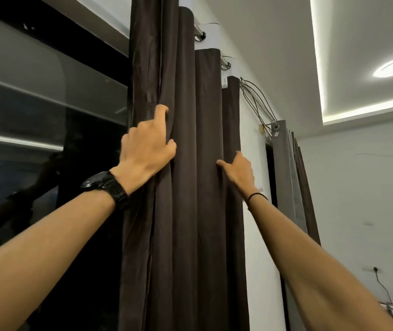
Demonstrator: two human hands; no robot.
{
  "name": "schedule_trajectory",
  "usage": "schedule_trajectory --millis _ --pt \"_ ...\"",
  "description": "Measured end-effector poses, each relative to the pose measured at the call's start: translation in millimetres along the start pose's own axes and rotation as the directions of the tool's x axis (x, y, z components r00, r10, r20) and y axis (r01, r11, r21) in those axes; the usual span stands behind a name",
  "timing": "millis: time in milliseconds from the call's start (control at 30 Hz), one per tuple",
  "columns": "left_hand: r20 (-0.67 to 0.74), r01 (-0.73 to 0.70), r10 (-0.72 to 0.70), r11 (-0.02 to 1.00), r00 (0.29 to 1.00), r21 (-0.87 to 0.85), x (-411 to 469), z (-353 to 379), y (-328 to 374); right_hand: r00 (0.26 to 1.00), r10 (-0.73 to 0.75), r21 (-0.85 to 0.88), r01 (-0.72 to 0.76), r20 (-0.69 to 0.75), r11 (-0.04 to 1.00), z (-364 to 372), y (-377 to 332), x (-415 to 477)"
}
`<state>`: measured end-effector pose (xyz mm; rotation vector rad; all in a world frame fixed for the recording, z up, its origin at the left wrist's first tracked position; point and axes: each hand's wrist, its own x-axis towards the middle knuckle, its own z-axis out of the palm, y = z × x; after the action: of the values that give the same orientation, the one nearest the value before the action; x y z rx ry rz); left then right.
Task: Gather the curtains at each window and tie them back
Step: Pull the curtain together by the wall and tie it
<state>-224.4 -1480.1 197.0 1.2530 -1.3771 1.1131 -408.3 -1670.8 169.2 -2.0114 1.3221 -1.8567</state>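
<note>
We have the dark brown curtain (pixel 186 223) bunched in deep folds between our hands. Our left hand (pixel 146 145) curls into a fold near its left edge, beside the window glass (pixel 47 111). Our right hand (pixel 239 172) grips its right edge, thumb in front and fingers hidden behind. A grey curtain (pixel 285 177) hangs beyond the right hand.

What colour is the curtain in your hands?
The curtain is plain dark brown with no pattern. The head view shows it best.
</note>
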Motion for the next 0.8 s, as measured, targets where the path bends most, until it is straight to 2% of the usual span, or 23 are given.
schedule_trajectory --millis 100,200,333,400,500,567,633,700,800 --pt "-0.101 0.004 -0.013 0.996 0.995 -0.089 9.1 -10.6 -4.6 0.998 0.053 0.136 -0.058 0.037 0.989 18.9 -2.1 20.8" --pt "-0.135 0.005 -0.020 0.994 0.991 -0.106 22.4 -16.2 -10.3 0.999 0.034 0.181 -0.030 -0.021 0.983 39.4 -7.5 35.9" --pt "-0.104 0.021 -0.024 0.999 0.994 -0.026 28.8 -17.1 -15.8 0.983 -0.143 0.159 0.160 -0.114 0.974 59.9 -42.9 18.5" --pt "-0.112 0.020 -0.023 1.000 0.993 -0.023 29.3 -16.5 -13.9 0.960 -0.223 0.208 0.256 -0.169 0.944 59.8 -69.6 1.1" --pt "-0.134 0.036 -0.043 0.998 0.990 -0.054 31.3 -16.4 -7.2 0.887 -0.372 0.314 0.448 -0.274 0.837 46.7 -112.2 -34.2" --pt "-0.160 0.036 -0.047 0.997 0.986 -0.068 33.2 -16.2 -2.5 0.833 -0.482 0.356 0.552 -0.271 0.754 33.6 -137.5 -63.6" --pt "-0.198 0.030 -0.042 0.998 0.979 -0.063 35.9 -16.3 -1.5 0.815 -0.532 0.403 0.577 -0.229 0.711 23.1 -149.8 -77.6" --pt "-0.220 0.052 -0.062 0.997 0.974 -0.052 38.3 -18.0 -2.6 0.808 -0.548 0.409 0.584 -0.216 0.701 14.3 -145.7 -74.7" --pt "-0.233 0.103 -0.108 0.994 0.966 -0.033 39.9 -20.6 -5.1 0.827 -0.446 0.461 0.562 -0.343 0.687 2.6 -120.0 -56.6"
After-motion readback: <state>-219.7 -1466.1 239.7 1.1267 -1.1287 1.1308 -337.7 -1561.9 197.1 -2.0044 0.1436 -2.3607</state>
